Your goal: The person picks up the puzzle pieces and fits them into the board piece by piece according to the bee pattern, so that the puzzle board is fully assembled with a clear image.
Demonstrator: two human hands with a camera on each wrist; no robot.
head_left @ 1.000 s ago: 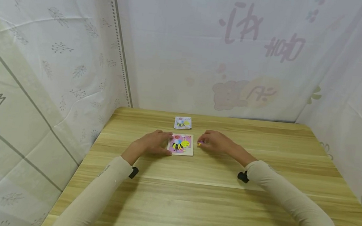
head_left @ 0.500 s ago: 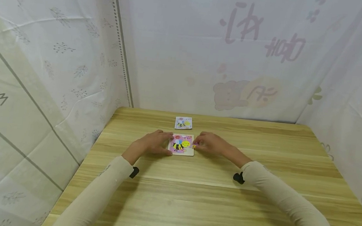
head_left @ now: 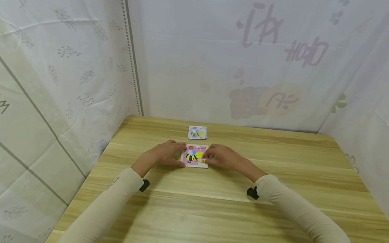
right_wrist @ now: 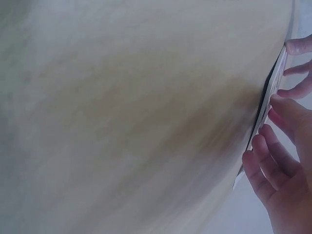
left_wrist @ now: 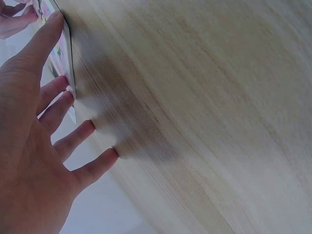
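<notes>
A square wooden jigsaw board (head_left: 194,166) with a bee picture lies flat on the table in the head view. My left hand (head_left: 167,152) steadies it at its left side, thumb at the near corner and fingertips along the edge. In the left wrist view, the fingers of this left hand (left_wrist: 53,117) are spread and fairly straight. Over the board's right part, my right hand (head_left: 225,156) pinches a small yellow and purple puzzle piece (head_left: 204,160) between thumb and fingertips. The fingers partly hide the piece and the bee's head.
A square card (head_left: 197,132) with the same bee picture lies just behind the board. The wooden table (head_left: 185,218) reaches back to a patterned curtain (head_left: 200,59), with more curtain at both sides.
My right hand has moved left with the puzzle piece, from beside the board to over its right part. My left hand has stayed at the board's left side.
</notes>
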